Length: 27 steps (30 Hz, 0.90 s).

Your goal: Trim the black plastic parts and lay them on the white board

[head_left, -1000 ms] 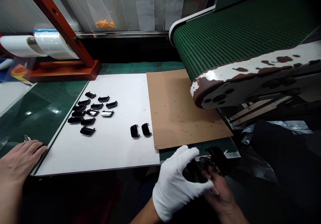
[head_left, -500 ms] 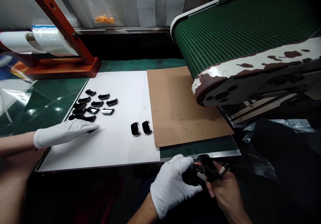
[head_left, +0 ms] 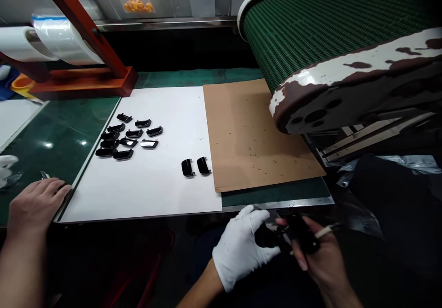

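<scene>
Below the table's front edge, my left hand (head_left: 243,248) wears a white glove and is curled around a dark piece (head_left: 265,235). Its shape is lost in shadow, but it looks like a black plastic part. My bare right hand (head_left: 319,255) is close beside it, fingers closed on a glossy black plastic part (head_left: 304,234). A thin pale stick (head_left: 326,231) also pokes out from that hand. Two black plastic parts (head_left: 187,167) with small pegs lie on the white sheet (head_left: 165,183). Several more black parts (head_left: 134,133) are grouped at the sheet's left.
Right of the sheet lies brown cardboard (head_left: 255,137) scattered with tiny curled shavings. A green conveyor belt (head_left: 311,36) overhangs it. At left, a co-worker's bare hand (head_left: 37,202) rests at the table edge, a gloved one (head_left: 7,170) beyond. Film rolls (head_left: 65,41) hang on a red stand (head_left: 83,80).
The co-worker's gloved hand has withdrawn leftwards from the sheet, and the dark piece under its fingertips has left the sheet. The black part in my right hand is turned and slightly lower. The view has shifted slightly.
</scene>
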Tool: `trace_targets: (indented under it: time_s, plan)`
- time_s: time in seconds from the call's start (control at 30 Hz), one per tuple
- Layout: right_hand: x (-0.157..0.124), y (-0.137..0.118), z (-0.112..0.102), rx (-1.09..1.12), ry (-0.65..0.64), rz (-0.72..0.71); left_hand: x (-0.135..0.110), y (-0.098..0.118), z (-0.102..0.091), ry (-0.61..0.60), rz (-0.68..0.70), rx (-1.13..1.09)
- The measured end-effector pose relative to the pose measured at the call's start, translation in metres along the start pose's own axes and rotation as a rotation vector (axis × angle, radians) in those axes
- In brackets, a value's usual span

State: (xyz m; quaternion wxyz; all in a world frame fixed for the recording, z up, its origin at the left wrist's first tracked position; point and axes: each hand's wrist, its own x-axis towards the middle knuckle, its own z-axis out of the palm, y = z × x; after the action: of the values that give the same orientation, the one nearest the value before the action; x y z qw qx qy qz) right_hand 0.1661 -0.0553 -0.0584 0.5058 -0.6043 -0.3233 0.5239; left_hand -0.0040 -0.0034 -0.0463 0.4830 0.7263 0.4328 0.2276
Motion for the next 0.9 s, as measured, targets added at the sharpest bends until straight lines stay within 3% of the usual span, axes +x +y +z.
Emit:
trace_targets:
  time_s: [0.13,0.27,0.53,0.7,0.8,0.9]
  plan:
    - [0.003,-0.020,-0.011,0.127,0.077,-0.110,-0.001,0.013,-0.017,0.057,0.033,-0.075]
    - [0.009,-0.029,-0.010,0.176,0.090,-0.124,0.001,0.033,-0.037,0.091,0.157,-0.242]
    - [0.006,-0.021,-0.001,0.305,0.140,0.025,-0.001,0.047,-0.050,0.119,0.340,-0.168]
    - [0.012,-0.024,0.002,0.369,0.192,0.061,0.014,0.027,-0.052,0.174,0.312,0.047]
    - [0.014,-0.027,0.005,0.378,0.207,0.081,0.042,0.001,-0.058,0.204,0.220,0.313]
    - [0.015,-0.030,0.006,0.404,0.202,0.111,0.074,-0.022,-0.067,0.152,0.169,0.441]
